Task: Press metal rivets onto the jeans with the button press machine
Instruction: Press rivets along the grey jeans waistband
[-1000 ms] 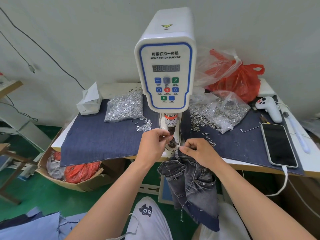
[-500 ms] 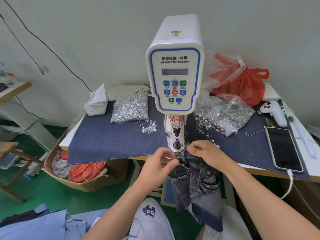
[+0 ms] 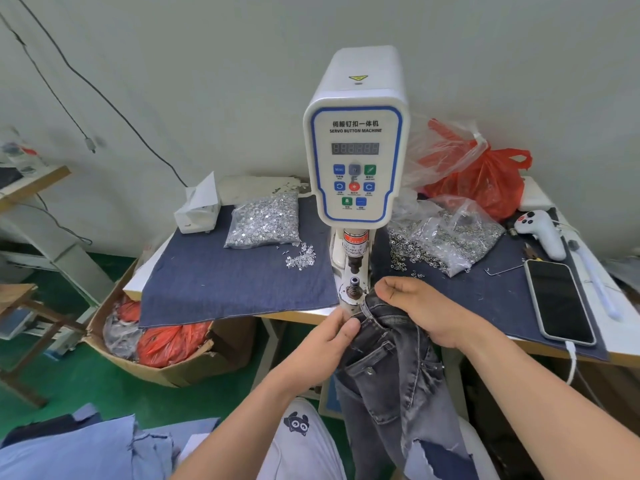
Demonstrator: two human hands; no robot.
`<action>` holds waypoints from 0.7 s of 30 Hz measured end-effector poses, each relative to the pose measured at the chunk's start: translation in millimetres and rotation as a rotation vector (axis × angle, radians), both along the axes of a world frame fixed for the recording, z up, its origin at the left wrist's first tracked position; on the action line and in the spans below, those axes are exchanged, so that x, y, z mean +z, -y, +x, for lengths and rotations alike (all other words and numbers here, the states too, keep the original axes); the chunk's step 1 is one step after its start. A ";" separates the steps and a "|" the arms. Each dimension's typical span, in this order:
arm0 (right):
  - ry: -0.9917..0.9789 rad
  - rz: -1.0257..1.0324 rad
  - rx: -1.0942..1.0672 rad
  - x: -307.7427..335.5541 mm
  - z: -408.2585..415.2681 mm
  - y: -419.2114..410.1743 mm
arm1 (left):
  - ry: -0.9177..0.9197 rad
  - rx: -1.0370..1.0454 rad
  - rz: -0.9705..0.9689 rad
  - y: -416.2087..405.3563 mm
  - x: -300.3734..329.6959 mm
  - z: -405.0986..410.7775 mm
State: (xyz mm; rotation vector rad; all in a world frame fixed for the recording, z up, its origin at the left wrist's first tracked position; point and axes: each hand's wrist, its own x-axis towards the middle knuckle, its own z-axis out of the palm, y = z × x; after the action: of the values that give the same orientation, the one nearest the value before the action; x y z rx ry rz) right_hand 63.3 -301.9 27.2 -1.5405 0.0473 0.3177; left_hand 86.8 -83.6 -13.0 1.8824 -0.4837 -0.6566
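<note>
The white servo button machine stands at the table's front edge, its lower die bare. Grey jeans hang over the edge just right of the die. My left hand pinches the jeans' waistband at its left end. My right hand grips the waistband from above, fingers curled, close to the die. A bag of silver rivets lies left of the machine, with loose rivets beside it. A bag of ring-shaped metal parts lies on the right.
A blue denim mat covers the table. A phone on a cable, a white handheld controller and a red plastic bag are at the right. A tissue box sits back left. A cardboard box stands under the table.
My left hand has come down from the die to the jeans' waistband and now pinches it. My right hand kept its hold on the jeans by the die.
</note>
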 end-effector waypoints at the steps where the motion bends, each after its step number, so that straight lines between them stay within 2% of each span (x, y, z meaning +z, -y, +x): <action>1: 0.008 -0.109 0.038 5.9 -0.4 4.0 | -0.067 0.024 -0.045 -1.9 -0.5 1.1; 4: 0.012 -0.582 0.365 21.0 -0.8 12.8 | -0.171 0.113 -0.203 -5.5 5.2 9.7; 6: -0.031 -0.736 0.505 21.4 0.1 15.2 | -0.246 0.133 -0.237 -7.3 14.5 17.7; 7: -0.044 -0.725 0.495 19.8 0.8 15.9 | -0.275 0.120 -0.223 -8.8 17.4 21.4; 9: -0.103 -0.538 0.403 15.8 2.7 18.0 | -0.296 0.078 -0.149 -13.8 22.5 27.7; 13: -0.213 -0.190 0.298 1.9 5.7 23.8 | -0.132 -0.172 0.104 -26.9 27.7 38.6; 16: -0.271 -0.078 0.211 -3.0 11.0 25.0 | -0.254 -0.049 -0.049 -32.3 24.7 48.9; 18: -0.237 -0.140 0.143 -2.6 15.6 27.1 | -0.306 0.065 -0.156 -29.3 21.1 54.2; 21: -0.205 -0.132 0.035 -2.9 24.3 28.6 | -0.303 0.175 -0.177 -13.4 19.7 61.6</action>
State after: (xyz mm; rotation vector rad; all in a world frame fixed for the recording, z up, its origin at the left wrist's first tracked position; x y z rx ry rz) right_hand 87.6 -330.5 24.2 -1.6360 0.2057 0.5080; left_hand 148.4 -70.2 6.6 1.6024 -0.1728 -0.7409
